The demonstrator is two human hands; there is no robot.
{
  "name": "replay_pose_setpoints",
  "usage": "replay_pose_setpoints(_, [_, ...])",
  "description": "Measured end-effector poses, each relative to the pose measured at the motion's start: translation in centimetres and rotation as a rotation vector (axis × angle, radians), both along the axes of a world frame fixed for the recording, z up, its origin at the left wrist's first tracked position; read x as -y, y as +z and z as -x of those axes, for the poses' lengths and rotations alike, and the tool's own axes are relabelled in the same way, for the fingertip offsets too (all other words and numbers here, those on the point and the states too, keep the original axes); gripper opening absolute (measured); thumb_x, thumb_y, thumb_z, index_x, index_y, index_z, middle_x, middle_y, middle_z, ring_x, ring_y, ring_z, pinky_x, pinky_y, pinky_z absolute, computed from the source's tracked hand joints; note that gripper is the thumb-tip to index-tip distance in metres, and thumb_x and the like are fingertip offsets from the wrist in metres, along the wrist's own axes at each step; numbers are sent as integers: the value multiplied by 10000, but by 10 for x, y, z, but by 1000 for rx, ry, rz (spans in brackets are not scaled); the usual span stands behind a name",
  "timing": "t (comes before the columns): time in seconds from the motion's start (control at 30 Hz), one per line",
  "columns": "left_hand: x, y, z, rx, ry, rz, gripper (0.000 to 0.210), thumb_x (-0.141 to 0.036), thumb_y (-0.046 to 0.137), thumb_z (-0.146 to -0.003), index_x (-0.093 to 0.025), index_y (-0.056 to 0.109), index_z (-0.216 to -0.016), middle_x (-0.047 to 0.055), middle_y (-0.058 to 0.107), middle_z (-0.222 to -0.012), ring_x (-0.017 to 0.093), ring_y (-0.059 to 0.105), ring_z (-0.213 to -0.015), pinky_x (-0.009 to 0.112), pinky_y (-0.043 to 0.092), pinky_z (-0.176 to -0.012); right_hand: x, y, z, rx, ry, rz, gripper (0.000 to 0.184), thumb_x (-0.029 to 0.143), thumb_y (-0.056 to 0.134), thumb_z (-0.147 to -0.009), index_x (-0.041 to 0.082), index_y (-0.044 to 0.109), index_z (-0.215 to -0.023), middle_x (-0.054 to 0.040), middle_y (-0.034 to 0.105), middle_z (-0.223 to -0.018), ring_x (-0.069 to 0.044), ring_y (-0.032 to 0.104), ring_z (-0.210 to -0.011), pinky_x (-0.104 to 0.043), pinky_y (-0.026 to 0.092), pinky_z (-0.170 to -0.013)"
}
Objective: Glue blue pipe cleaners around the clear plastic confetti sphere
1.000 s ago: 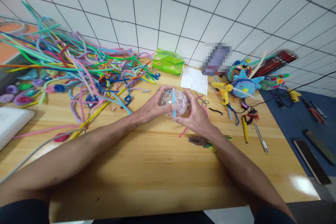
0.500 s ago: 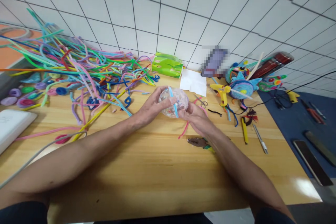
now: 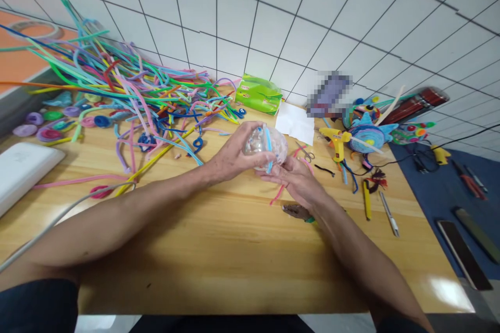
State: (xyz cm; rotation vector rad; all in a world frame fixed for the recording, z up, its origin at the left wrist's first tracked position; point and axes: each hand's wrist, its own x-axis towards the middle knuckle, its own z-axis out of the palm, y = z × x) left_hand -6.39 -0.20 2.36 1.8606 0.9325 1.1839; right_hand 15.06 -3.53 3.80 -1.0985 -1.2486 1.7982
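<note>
A crumpled clear plastic bag (image 3: 278, 144) with a light blue strip across it, like a zip seal, is held between both hands above the table. Small pieces show through the plastic, too blurred to name. From the left side my left hand (image 3: 233, 152) wraps round the bag, its thumb lying over the front by the strip. My right hand (image 3: 300, 179) is closed on the bag's lower right edge, with fingers reaching beneath it. Behind the right hand lie scissors (image 3: 307, 153) and a pink pipe cleaner (image 3: 277, 195). Pliers (image 3: 297, 211) rest partly hidden by my right forearm.
Tangled pipe cleaners (image 3: 156, 91) cover the left back of the table (image 3: 203, 260). A green tissue pack (image 3: 258, 94) and white paper (image 3: 295, 122) lie behind. To the right are a yellow glue gun (image 3: 338, 141), a blue fish-like craft (image 3: 367, 138), a yellow cutter (image 3: 366, 200) and a pen-like tool (image 3: 389, 213).
The camera view has shifted, so the table's things appear slightly further right. Both hands still hold the bag, and my right fingers now reach further under it.
</note>
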Motion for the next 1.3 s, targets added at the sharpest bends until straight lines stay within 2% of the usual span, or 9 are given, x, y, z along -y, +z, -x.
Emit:
replay_pose_setpoints(0.2, [-5,-7,0,-73,-57,-261,734,-529,802,-865,-240,473,-1455,163,561,-1461,356,531,-1397,557,428,-1220,2,5,2,0,53,-14,696,527,997,-654,238,708,-1217,-103,789,-1240,-306,765,-1147,-505,641,-1023])
replay_pose_setpoints(0.5, [-12,-21,3,-105,-99,-536,883,-539,836,-859,-249,372,-1552,199,552,-1477,384,527,-1434,599,464,-1195,2,-3,5,-57,41,36,701,417,1030,-608,259,700,-1205,-61,806,-1169,-264,761,-1088,-421,659,-970])
replay_pose_setpoints(0.63, [-13,-24,5,-111,-85,-508,851,-506,831,-869,-246,388,-1547,195,559,-1474,377,550,-1416,599,468,-1194,-1,-12,2,66,24,-114,792,490,980,-685,257,633,-1359,-101,738,-1356,-296,717,-1220,-486,601,-1086])
replay_pose_setpoints(0.77, [-11,-31,3,-100,-94,-475,781,-491,805,-894,-234,428,-1527,192,576,-1459,374,539,-1431,584,472,-1199,-5,-16,-8,392,-71,-451,1110,463,963,-705,260,388,-1632,-170,484,-1658,-365,580,-1440,-595,468,-1224])
replay_pose_setpoints(0.83, [-10,-34,2,-105,-109,-453,767,-510,792,-903,-234,439,-1526,189,583,-1460,372,541,-1432,581,471,-1204,-6,-14,-13,511,-29,-621,1061,401,927,-756,274,378,-1656,-158,433,-1699,-371,487,-1528,-602,401,-1273])
replay_pose_setpoints(0.93, [-7,-39,1,-120,-124,-406,755,-526,774,-916,-235,439,-1527,188,579,-1469,367,540,-1433,586,462,-1214,-8,-12,-16,551,54,-787,904,317,854,-830,303,438,-1632,-124,527,-1637,-347,506,-1517,-588,409,-1272])
replay_pose_setpoints(1.03, [-6,-42,1,-125,-143,-357,733,-509,757,-934,-235,427,-1529,191,558,-1484,363,515,-1453,589,445,-1228,-7,-13,-15,543,48,-819,883,262,840,-823,317,460,-1618,-111,562,-1609,-343,569,-1455,-584,463,-1231])
replay_pose_setpoints(1.17, [-5,-43,1,-98,-170,-277,695,-483,748,-933,-236,435,-1502,182,540,-1484,359,501,-1450,579,426,-1233,-7,-19,-13,516,12,-749,856,259,826,-822,304,479,-1603,-107,591,-1576,-333,613,-1408,-556,528,-1180])
replay_pose_setpoints(1.3, [-2,-29,-1,-69,-157,-60,653,-503,746,-907,-202,483,-1424,158,558,-1430,328,552,-1351,505,457,-1180,-9,-21,-16,578,40,-742,878,338,842,-855,286,432,-1629,-130,585,-1576,-345,603,-1427,-576,520,-1189])
